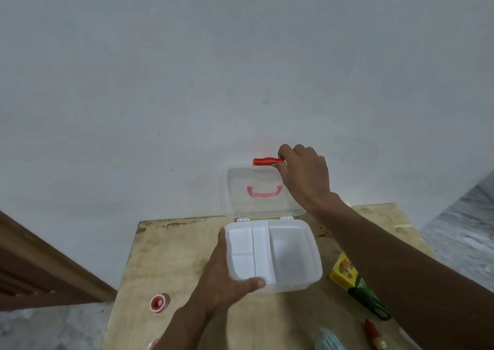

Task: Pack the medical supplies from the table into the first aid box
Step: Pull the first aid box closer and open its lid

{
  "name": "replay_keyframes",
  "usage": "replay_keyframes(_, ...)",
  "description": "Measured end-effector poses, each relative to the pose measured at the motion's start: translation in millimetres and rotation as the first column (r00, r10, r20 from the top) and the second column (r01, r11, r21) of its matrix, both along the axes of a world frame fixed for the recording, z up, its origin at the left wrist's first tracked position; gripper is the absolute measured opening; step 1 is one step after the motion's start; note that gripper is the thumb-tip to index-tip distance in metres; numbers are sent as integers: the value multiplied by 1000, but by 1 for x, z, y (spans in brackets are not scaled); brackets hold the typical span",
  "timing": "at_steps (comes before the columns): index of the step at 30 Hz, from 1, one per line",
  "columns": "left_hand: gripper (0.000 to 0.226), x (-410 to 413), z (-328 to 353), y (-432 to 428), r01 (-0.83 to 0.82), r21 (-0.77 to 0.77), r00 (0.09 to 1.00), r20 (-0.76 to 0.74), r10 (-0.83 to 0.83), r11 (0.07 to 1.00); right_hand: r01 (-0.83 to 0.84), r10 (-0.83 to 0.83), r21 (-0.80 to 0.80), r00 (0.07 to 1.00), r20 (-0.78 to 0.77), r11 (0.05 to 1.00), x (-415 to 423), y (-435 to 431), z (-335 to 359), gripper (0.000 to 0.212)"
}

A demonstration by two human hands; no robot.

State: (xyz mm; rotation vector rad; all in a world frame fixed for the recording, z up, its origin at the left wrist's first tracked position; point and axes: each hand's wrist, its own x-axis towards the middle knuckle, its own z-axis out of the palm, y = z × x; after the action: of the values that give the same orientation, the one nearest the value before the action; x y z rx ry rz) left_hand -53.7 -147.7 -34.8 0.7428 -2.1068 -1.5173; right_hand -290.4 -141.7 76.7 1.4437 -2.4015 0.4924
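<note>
dim, flat light; soft focus; edges bowed, perhaps wide-angle distortion.

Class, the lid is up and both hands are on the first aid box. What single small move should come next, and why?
Probably the right hand lets go of the red latch and reaches for the yellow-green carton right of the box: the lid already stands open, the compartments look empty, and the left hand grips the box.
</note>
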Motion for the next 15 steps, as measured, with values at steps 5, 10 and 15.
replay_keyframes(5, 102, -2, -4, 0, 14, -3, 1000, -14, -14, 1000, -10, 11, -25, 1000, 29, 1000, 3, -6, -4, 21)
replay_keyframes(10, 103, -3, -8, 2, -29, -32, 1000, 1, 29, 999, -82, 89, -126, 995, 54, 989, 3, 5, -14, 19)
replay_keyframes(15, 109, -4, -12, 5, -69, -39, 997, 22, 70, 997, -88, 91, -89, 995, 39, 992, -1, 8, -14, 14)
